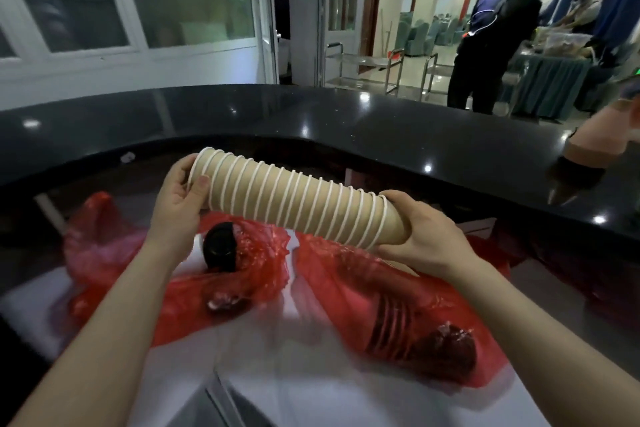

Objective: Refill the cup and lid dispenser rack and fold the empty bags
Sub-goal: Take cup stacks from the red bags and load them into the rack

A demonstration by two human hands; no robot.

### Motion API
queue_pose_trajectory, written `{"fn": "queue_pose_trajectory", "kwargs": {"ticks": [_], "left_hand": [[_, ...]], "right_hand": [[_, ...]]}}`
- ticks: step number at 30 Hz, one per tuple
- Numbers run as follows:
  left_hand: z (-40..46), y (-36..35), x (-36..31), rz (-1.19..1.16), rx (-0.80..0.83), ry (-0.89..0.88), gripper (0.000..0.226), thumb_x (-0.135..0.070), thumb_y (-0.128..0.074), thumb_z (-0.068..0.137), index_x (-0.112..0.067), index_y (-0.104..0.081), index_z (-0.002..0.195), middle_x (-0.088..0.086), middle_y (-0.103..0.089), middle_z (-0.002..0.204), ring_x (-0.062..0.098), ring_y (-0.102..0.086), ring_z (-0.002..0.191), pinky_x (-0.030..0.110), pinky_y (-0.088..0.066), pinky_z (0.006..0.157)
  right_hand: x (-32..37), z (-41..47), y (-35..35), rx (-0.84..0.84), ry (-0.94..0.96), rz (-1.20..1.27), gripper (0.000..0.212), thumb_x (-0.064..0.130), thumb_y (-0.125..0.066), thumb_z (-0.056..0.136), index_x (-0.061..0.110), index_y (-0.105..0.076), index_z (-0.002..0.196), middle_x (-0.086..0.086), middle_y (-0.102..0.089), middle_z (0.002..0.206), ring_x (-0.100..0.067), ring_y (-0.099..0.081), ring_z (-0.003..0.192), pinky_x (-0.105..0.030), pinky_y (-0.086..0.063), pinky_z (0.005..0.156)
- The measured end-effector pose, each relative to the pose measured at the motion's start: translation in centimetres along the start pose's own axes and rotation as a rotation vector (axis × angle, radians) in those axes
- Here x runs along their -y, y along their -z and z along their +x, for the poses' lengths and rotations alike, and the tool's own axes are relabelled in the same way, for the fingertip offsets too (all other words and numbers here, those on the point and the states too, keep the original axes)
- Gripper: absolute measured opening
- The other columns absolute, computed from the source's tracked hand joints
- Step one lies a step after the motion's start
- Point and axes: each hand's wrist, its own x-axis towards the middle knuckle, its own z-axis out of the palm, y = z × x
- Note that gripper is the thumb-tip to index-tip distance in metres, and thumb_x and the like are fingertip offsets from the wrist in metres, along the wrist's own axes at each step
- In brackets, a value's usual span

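Observation:
A long stack of brown paper cups (294, 199) with white rims lies sideways in the air between my hands. My left hand (180, 198) grips its wide, open end at the left. My right hand (420, 236) wraps round the narrow bottom end at the right. Below, red plastic bags (263, 263) lie crumpled on the white surface. A black round lid (220, 250) rests on the left bag. A second stack of cups (398, 319) shows through the red bag at the right. The dispenser rack is not in view.
A glossy black counter (346, 121) curves across behind the cups. At its right end is another person's arm with a dark glove (581, 163). A person in dark clothes (491, 45) stands beyond, near metal trolleys (363, 66).

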Motion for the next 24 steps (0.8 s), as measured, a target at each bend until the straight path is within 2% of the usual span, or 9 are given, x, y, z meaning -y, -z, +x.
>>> {"fn": "queue_pose_trajectory", "kwargs": {"ticks": [4,8,10,12,14,17,21,23,24], "left_hand": [[-4.3,1.3,-2.2,0.016,-0.145,-0.014,0.022,-0.027,-0.051,0.097,-0.043,-0.059,0.111,-0.005,-0.062,0.118,0.023,-0.059,0.108,0.041,-0.053,0.08],[-9.7,1.8,-5.1,0.032,-0.302,0.006,0.017,-0.028,-0.051,0.097,-0.039,-0.058,0.109,-0.011,-0.063,0.11,0.021,-0.057,0.102,0.041,-0.051,0.082],[-12.7,2.5,-6.3,0.035,-0.368,0.023,0.017,-0.028,-0.051,0.098,-0.037,-0.057,0.11,-0.006,-0.062,0.116,0.022,-0.058,0.105,0.043,-0.05,0.085],[-15.8,3.2,-7.9,0.041,-0.436,0.033,0.017,-0.026,-0.05,0.099,-0.037,-0.059,0.108,-0.011,-0.066,0.111,0.013,-0.064,0.098,0.033,-0.057,0.077],[-18.6,4.0,-9.7,0.047,-0.504,0.062,0.02,-0.026,-0.048,0.1,-0.041,-0.06,0.104,-0.017,-0.068,0.102,0.005,-0.066,0.091,0.031,-0.059,0.067],[-22.4,5.8,-12.1,0.057,-0.572,0.106,0.021,-0.026,-0.044,0.101,-0.042,-0.058,0.105,-0.016,-0.065,0.106,0.008,-0.064,0.096,0.035,-0.053,0.071],[-26.9,8.3,-16.2,0.107,-0.65,0.084,0.024,-0.025,-0.044,0.101,-0.043,-0.059,0.105,-0.012,-0.064,0.111,0.011,-0.063,0.098,0.036,-0.053,0.072],[-28.7,9.2,-18.5,0.166,-0.666,0.061,0.023,-0.025,-0.045,0.101,-0.044,-0.059,0.103,-0.01,-0.064,0.11,0.011,-0.063,0.096,0.034,-0.052,0.071],[-29.6,9.8,-19.7,0.19,-0.676,0.048,0.022,-0.025,-0.046,0.1,-0.043,-0.059,0.103,-0.01,-0.064,0.109,0.011,-0.063,0.095,0.034,-0.052,0.07]], "right_hand": [[0.6,-2.0,-0.4,-0.057,-0.03,0.075,0.1,0.081,-0.065,0.046,0.044,-0.028,0.132,0.004,-0.049,0.118,-0.02,-0.05,0.108,-0.045,-0.049,0.089],[0.9,-4.7,-0.9,-0.155,-0.005,0.194,0.101,0.07,-0.078,0.049,0.023,-0.038,0.13,-0.004,-0.039,0.13,-0.025,-0.042,0.12,-0.041,-0.043,0.1],[0.7,-6.3,-1.0,-0.16,0.051,0.304,0.096,0.059,-0.083,0.053,0.019,-0.041,0.13,-0.008,-0.032,0.144,-0.024,-0.03,0.136,-0.037,-0.032,0.11],[0.3,-8.1,-0.8,-0.117,0.13,0.413,0.087,0.045,-0.086,0.058,0.02,-0.043,0.13,-0.007,-0.03,0.149,-0.019,-0.021,0.142,-0.033,-0.024,0.111],[0.2,-10.1,-0.5,-0.113,0.226,0.479,0.083,0.032,-0.088,0.061,0.02,-0.044,0.131,-0.001,-0.039,0.144,-0.016,-0.031,0.137,-0.033,-0.031,0.109],[1.1,-12.9,-0.4,-0.148,0.269,0.61,0.093,0.029,-0.088,0.06,0.023,-0.038,0.138,0.017,-0.047,0.124,-0.002,-0.046,0.113,-0.019,-0.04,0.093],[5.1,-15.2,-0.6,-0.11,0.22,0.83,0.086,0.04,-0.084,0.06,0.032,-0.041,0.135,0.018,-0.049,0.124,0.0,-0.052,0.107,-0.02,-0.047,0.085],[7.8,-16.1,-0.9,-0.054,0.157,1.042,0.076,0.036,-0.083,0.065,0.032,-0.046,0.131,0.017,-0.053,0.122,0.005,-0.055,0.105,-0.014,-0.05,0.078],[9.1,-16.4,-1.2,-0.021,0.118,1.129,0.073,0.033,-0.083,0.068,0.03,-0.047,0.131,0.012,-0.054,0.126,-0.001,-0.056,0.109,-0.019,-0.052,0.081]]}}
